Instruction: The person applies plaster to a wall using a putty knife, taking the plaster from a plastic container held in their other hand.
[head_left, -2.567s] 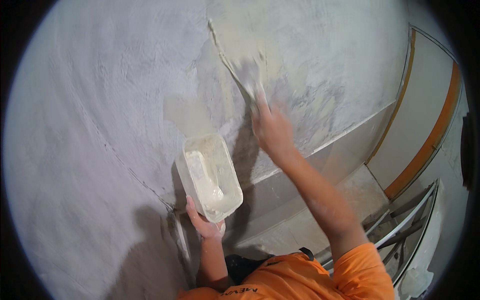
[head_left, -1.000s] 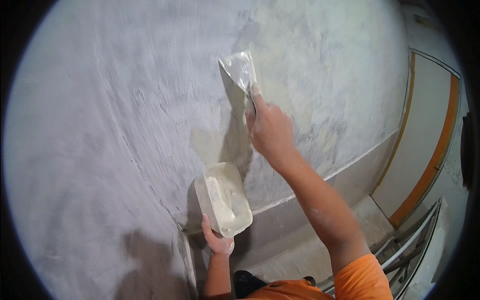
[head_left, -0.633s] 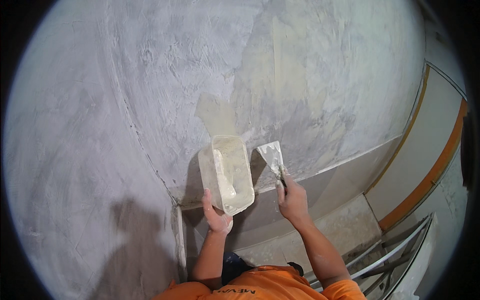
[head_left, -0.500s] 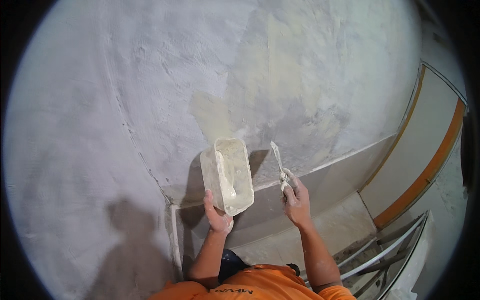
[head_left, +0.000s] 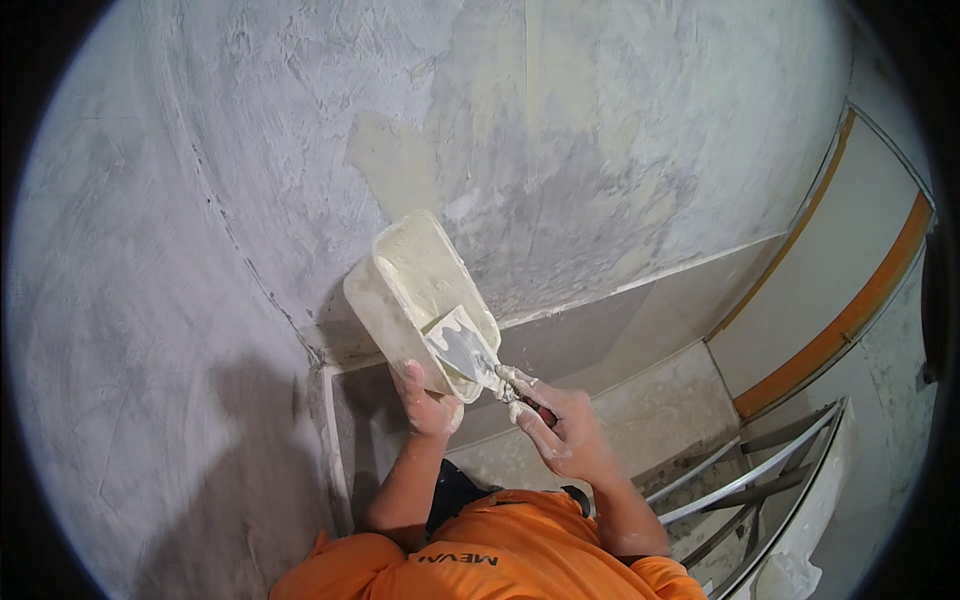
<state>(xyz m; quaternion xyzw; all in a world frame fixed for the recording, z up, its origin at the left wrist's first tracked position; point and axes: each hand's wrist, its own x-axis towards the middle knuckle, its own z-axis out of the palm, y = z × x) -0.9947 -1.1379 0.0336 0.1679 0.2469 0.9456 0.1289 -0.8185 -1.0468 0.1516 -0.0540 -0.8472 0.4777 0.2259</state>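
Observation:
My left hand [head_left: 428, 402] grips the near end of a whitish, translucent rectangular tub [head_left: 372, 300], which is tilted with its open top toward me. Pale cream filler [head_left: 425, 268] coats the tub's inside. My right hand [head_left: 560, 425] is closed around the dark red handle of a putty knife [head_left: 465, 352]. Its wide blade lies at the mouth of the tub, over the near part, with filler on its far edge. Filler is smeared on the fingers of both hands.
Ahead stands a grey wall [head_left: 330, 120] with patchy, cream-coloured filler, meeting another wall at the left corner. Grey tiles [head_left: 570, 340] run along its foot. A white door with orange-brown edging [head_left: 850, 320] is at right. Metal ladder-like bars [head_left: 760, 490] stand at lower right.
My right hand has brought the putty knife left and down, from beside the tub to over its mouth. The tub has moved left and now leans more, its far end toward the left.

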